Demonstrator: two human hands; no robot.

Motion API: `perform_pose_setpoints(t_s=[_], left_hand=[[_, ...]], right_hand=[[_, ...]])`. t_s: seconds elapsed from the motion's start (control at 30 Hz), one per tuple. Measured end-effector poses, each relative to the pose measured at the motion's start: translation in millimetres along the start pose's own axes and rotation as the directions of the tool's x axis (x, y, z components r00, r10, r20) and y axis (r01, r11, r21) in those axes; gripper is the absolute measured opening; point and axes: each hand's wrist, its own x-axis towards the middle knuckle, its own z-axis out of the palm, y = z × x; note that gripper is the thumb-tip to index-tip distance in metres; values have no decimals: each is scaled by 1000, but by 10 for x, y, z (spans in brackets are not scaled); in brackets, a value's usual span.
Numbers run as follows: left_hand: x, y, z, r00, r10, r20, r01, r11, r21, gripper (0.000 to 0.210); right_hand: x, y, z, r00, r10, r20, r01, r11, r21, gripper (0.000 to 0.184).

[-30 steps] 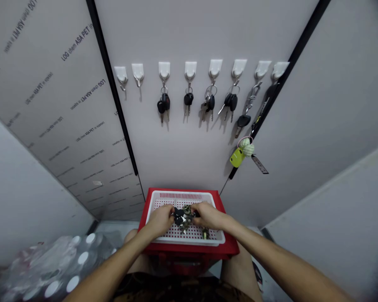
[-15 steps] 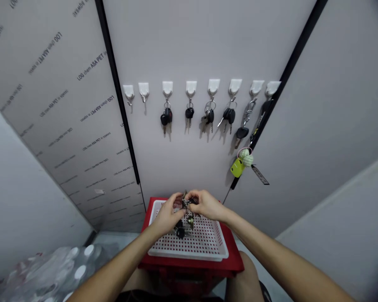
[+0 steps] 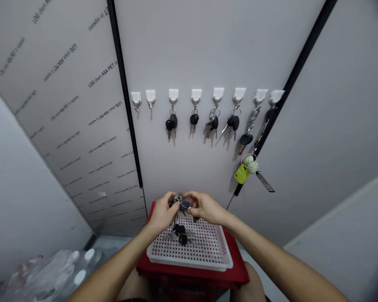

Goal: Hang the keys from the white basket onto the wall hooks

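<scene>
Above the far side of a white perforated basket (image 3: 204, 263), my two hands are close together around a bunch of keys (image 3: 178, 200). My left hand (image 3: 164, 212) is closed on the ringed part of the bunch, with some keys dangling below it. The thumb and fingers of my right hand (image 3: 208, 207) pinch the other side, by a dark round key head with a ring. Beneath the hands, another set of keys with black heads (image 3: 181, 235) lies in the basket. How the held rings link together is too small to make out.
The basket rests on a red stool (image 3: 236, 262) between my knees. On the wall ahead runs a row of white hooks (image 3: 196, 95); several carry hanging keys (image 3: 233, 121), one a yellow-green tag (image 3: 241, 174). The two leftmost hooks (image 3: 150, 97) are bare. Plastic-wrapped bottles (image 3: 78, 268) stand at lower left.
The held keys have shifted slightly left and turned, so a dark round key head and rings now show. The view has tilted a little, lowering the wall hooks in the picture.
</scene>
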Motion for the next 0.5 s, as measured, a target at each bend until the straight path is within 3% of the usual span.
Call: perform_pose_setpoints(t_s=[0.17, 0.27, 0.33, 0.4, 0.5], left_hand=[[-9, 41, -28, 997, 61, -47, -62, 998, -18, 16], [-7, 68, -55, 996, 71, -59, -70, 997, 14, 17], [1, 89, -95, 997, 55, -50, -52, 997, 50, 17], [15, 123, -157, 997, 53, -64, -47, 996, 81, 19], [47, 210, -262, 987, 137, -82, -131, 989, 75, 30]], right_hand=[[36, -15, -4, 995, 91, 38, -98, 959, 265, 26], [57, -62, -9, 987, 158, -16, -147, 946, 289, 15], [61, -119, -31, 988, 127, -91, -110, 978, 179, 9], [62, -198, -66, 983, 8, -183, -12, 1000, -19, 9], [91, -346, -122, 966, -161, -203, 109, 964, -242, 10]])
